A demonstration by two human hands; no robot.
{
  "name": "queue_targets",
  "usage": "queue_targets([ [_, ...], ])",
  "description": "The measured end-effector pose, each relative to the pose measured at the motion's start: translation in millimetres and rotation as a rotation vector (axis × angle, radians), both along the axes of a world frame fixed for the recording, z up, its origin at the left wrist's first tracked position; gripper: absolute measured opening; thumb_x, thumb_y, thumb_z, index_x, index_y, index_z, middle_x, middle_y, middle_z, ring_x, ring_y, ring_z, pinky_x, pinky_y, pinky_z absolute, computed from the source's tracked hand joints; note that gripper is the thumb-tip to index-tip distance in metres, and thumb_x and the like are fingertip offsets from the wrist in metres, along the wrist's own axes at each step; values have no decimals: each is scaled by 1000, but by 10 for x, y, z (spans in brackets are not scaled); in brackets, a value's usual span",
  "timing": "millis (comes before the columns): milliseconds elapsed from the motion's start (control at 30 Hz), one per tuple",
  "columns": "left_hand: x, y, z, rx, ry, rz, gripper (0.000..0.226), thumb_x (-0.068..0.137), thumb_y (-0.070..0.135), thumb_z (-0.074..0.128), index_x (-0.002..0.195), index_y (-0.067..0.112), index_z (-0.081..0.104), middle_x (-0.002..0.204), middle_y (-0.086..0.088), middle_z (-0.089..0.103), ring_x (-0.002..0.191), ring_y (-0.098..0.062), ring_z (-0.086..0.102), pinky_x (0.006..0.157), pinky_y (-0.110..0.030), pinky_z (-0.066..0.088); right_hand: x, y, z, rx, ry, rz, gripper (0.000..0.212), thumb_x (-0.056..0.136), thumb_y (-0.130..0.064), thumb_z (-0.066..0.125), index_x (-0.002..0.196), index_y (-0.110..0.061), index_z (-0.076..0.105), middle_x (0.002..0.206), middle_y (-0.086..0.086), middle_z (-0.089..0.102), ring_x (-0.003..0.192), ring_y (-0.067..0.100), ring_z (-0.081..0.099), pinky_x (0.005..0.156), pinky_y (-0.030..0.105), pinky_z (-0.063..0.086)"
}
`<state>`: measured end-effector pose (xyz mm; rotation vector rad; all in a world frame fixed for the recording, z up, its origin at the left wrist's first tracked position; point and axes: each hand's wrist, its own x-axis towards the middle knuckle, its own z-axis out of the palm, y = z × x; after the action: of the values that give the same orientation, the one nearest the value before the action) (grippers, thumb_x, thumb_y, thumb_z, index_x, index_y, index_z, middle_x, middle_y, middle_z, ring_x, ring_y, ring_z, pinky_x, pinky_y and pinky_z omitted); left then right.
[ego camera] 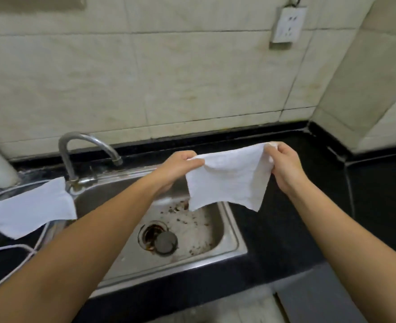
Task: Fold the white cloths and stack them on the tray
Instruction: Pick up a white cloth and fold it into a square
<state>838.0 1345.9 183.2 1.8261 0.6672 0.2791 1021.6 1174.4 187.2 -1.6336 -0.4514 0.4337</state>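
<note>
I pinch the white cloth [227,180] by its top corners, left hand [178,169] and right hand [285,169], hanging above the sink [229,231]. I'd keep the top edge taut and bring corners together evenly.

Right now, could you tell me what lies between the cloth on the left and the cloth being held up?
The head view shows the faucet and the left forearm between the lying cloth and the held cloth.

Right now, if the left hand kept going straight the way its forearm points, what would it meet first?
Probably the black counter behind the sink, then the tiled wall; depth is uncertain. The left hand holds the white cloth.
</note>
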Motion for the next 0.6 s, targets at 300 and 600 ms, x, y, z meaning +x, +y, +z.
queue_targets([
  [300, 1742, -723, -41, -231, -232, 295, 12, 93, 17, 56, 95, 6, 61, 94, -9, 66, 87, -22, 64, 80, -34, 52, 1783, -914, 179, -55, -99, 62, 8, 91, -22, 57, 87, -21, 65, 95, 2, 64, 97, 21, 59, 91, 41, 48],
  [600, 1464, -1472, -946, -266, 20, 98, 9, 90, 13, 61, 83, 10, 65, 80, -3, 63, 78, -11, 58, 74, -21, 50, 1832, -1948, -822, -282, 1, 214, 14, 90, -9, 59, 80, -16, 66, 73, 1, 61, 71, 11, 55, 70, 25, 45],
])
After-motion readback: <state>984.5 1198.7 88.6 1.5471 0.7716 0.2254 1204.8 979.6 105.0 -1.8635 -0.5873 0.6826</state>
